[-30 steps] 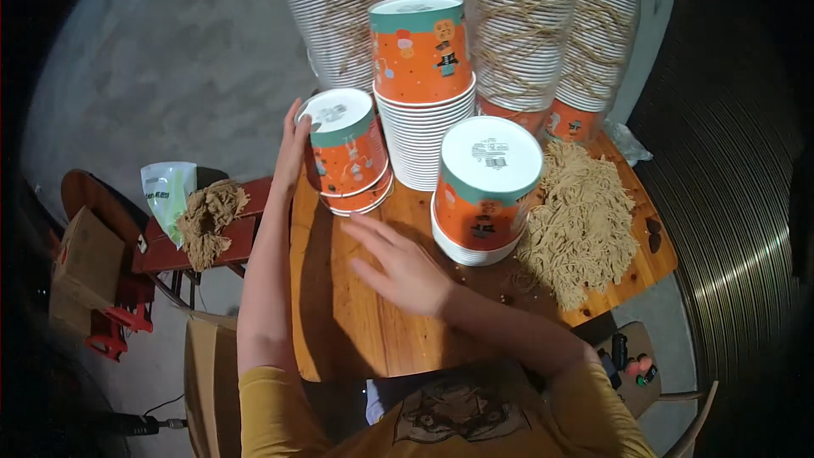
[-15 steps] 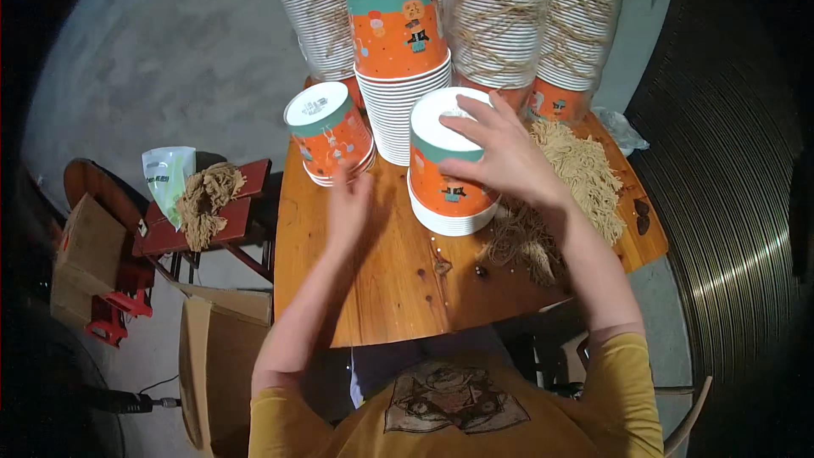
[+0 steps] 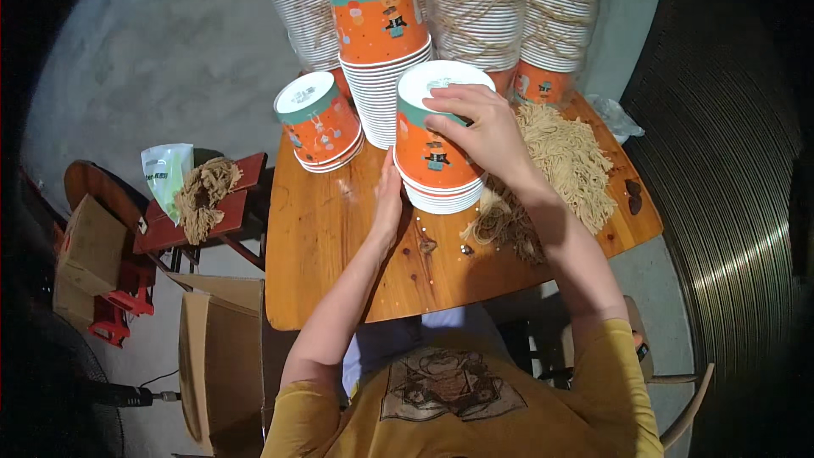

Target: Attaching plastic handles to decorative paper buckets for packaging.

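Right hand (image 3: 479,131) clamps the top of the orange paper-cup stack (image 3: 437,153); left hand (image 3: 388,199) lies flat and open against its base at 8 o'clock. Noodle pile (image 3: 560,161) sits at 3 o'clock on the wooden bench (image 3: 339,246).

cups (image 3: 437,153): I see orange with little cartoon figures, teal rims
table (image 3: 339,263): brown wood
noodles (image 3: 568,161): pale yellow

Short stack of upturned orange paper cups (image 3: 437,153) — white bases up — mid-table, beside loose twine.
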Action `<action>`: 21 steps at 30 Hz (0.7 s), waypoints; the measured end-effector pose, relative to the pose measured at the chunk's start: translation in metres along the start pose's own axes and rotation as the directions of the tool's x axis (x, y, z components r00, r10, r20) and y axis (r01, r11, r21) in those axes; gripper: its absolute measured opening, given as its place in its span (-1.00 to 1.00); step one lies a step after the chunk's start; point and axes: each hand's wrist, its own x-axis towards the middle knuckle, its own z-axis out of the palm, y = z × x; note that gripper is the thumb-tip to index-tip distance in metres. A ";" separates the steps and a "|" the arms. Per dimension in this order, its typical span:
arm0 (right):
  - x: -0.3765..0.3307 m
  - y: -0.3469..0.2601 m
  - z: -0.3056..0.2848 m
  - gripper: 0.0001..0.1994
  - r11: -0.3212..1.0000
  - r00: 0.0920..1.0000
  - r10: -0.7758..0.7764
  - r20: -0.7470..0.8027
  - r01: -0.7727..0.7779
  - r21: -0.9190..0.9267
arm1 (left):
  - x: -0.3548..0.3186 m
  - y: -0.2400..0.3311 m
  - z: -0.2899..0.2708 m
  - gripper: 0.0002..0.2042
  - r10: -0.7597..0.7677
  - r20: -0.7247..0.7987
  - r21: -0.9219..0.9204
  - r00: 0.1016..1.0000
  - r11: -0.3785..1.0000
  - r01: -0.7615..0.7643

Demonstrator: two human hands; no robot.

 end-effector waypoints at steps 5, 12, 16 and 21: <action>0.004 -0.011 -0.005 -0.75 0.999 0.999 -0.045 -0.005 0.045 -0.020 | -0.006 0.010 0.005 -0.37 -0.024 -0.012 0.080 1.000 0.997 0.025; 0.013 -0.011 -0.002 -0.75 0.995 0.995 -0.098 0.000 0.098 -0.021 | 0.009 -0.009 -0.014 -0.42 -0.004 -0.077 0.150 0.997 0.989 0.016; 0.020 -0.006 -0.007 -0.75 0.993 0.993 -0.115 -0.036 0.115 0.007 | 0.011 -0.008 -0.010 -0.43 -0.024 -0.085 0.090 0.996 0.995 0.031; 0.040 -0.022 -0.029 -0.79 0.991 0.992 -0.050 -0.115 0.064 0.115 | 0.011 -0.007 -0.016 -0.44 -0.092 -0.140 -0.007 0.986 0.996 0.091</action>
